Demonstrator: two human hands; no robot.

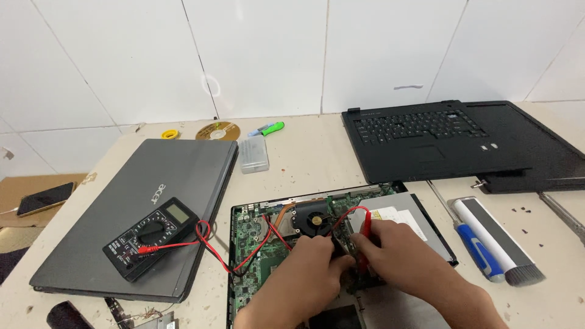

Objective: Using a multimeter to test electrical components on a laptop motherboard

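Note:
An opened laptop base lies in front of me with its green circuit board (253,240) and round fan (312,218) exposed. My left hand (311,277) grips a black test probe (339,247) and presses it onto the board. My right hand (390,253) grips a red test probe (365,234) just beside it, tip down on the board. Red and black leads (210,247) run left from the probes to a black multimeter (151,236), which rests on a closed grey laptop (122,201).
A black keyboard cover panel (439,143) lies at the back right. A blue-handled screwdriver (472,244) and a brush (496,237) sit right of the board. A clear bit case (253,153), a disc (216,130), a green marker (271,128) and a phone (44,198) are further off.

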